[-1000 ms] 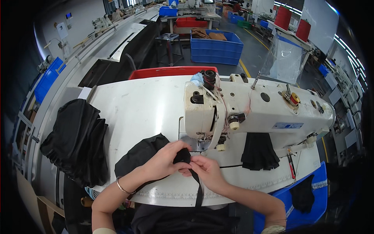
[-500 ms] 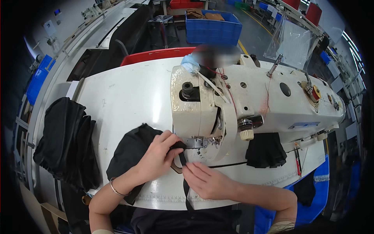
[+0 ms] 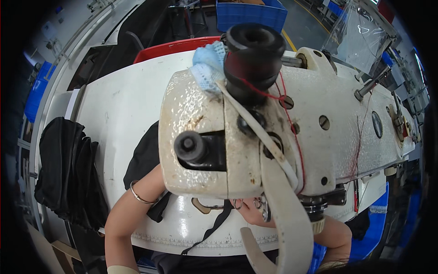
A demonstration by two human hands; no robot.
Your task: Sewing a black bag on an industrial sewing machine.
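In the head view, off-white sewing machine (image 3: pixel 200 109) large across the middle, covering much of the work. Behind its left end, left hand wholly hidden; cannot tell whether apart, together or clamped on anything. In sight on that side, left forearm (image 3: pixel 119 219) with a metal bracelet (image 3: pixel 138 196) near the wrist, reaching up and inward under the machine's left end. Black cloth (image 3: pixel 142 157) on the white table (image 3: pixel 118 118), just beyond the left forearm, partly hidden by it and by the machine, with a dark fold on the near side of the wrist. Below the machine's lower edge, right hand (image 3: pixel 256 214), partly screened by metal parts and a curved off-white guard (image 3: pixel 292 219); cannot tell whether closed on the strip or merely beside it. Black strip (image 3: pixel 215 227) just left of the visible part of the right hand, upper end lost under the machine, lower length slanting down and left over the ruler scale (image 3: pixel 169 242) to the table's near edge. Far to the left, well apart from both hands, stack of black pieces (image 3: pixel 66 176). On top of the machine, black knob (image 3: pixel 254 57), light blue rag (image 3: pixel 207 68) and red thread (image 3: pixel 297 150).
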